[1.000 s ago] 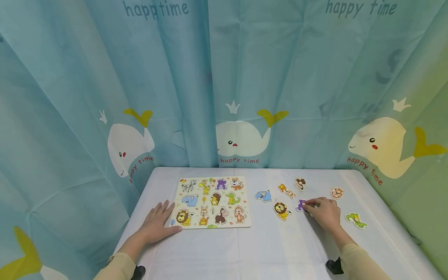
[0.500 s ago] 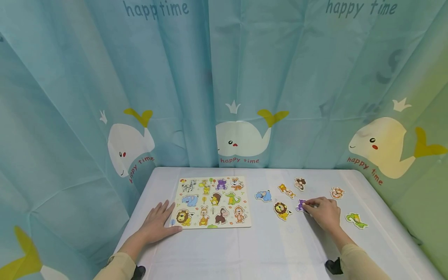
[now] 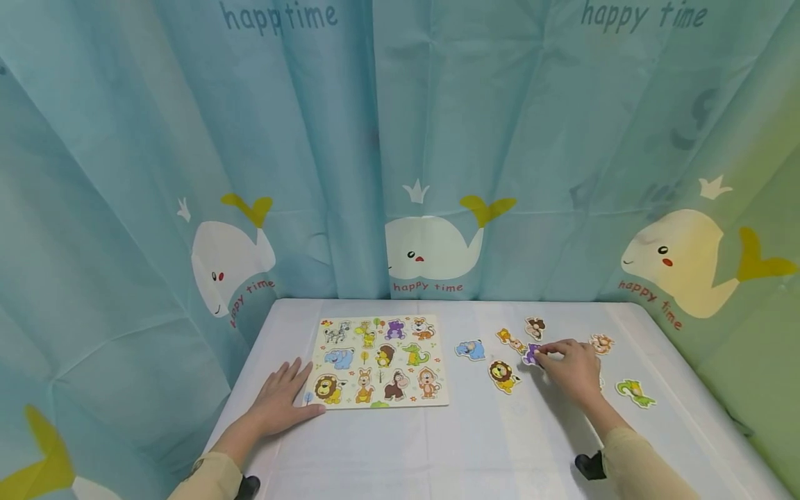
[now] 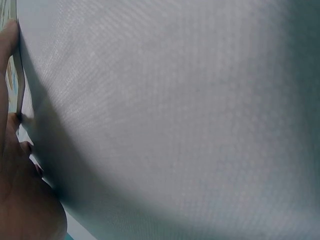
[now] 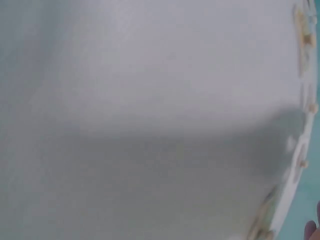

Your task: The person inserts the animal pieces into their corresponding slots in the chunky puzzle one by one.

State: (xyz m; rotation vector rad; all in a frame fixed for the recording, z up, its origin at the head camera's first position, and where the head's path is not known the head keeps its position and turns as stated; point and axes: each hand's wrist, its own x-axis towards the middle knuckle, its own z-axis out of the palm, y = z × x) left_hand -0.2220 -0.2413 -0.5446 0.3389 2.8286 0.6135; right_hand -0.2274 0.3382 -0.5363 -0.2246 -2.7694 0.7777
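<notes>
In the head view my right hand (image 3: 571, 369) pinches a purple animal puzzle piece (image 3: 531, 354) between thumb and fingertips, close to the kangaroo piece (image 3: 511, 341) and the lion piece (image 3: 503, 376). My left hand (image 3: 279, 401) lies with fingers spread at the near left corner of the puzzle board (image 3: 375, 344), thumb along its front edge. Rows of coloured animals cover the board. The left wrist view catches part of the left hand (image 4: 25, 195) against the board's edge. Only fingertips of the right hand show low in the right wrist view.
A blue elephant piece (image 3: 470, 350) lies right of the board. Further pieces on the table (image 3: 400, 458) are a brown one (image 3: 535, 328), an orange one (image 3: 602, 343) and a green crocodile (image 3: 635, 392). Another piece is mostly covered by the right hand. A blue curtain (image 3: 312, 139) hangs behind.
My right hand has moved a little away from me and to the left, carrying the purple animal piece with it. The left hand and the board have stayed still.
</notes>
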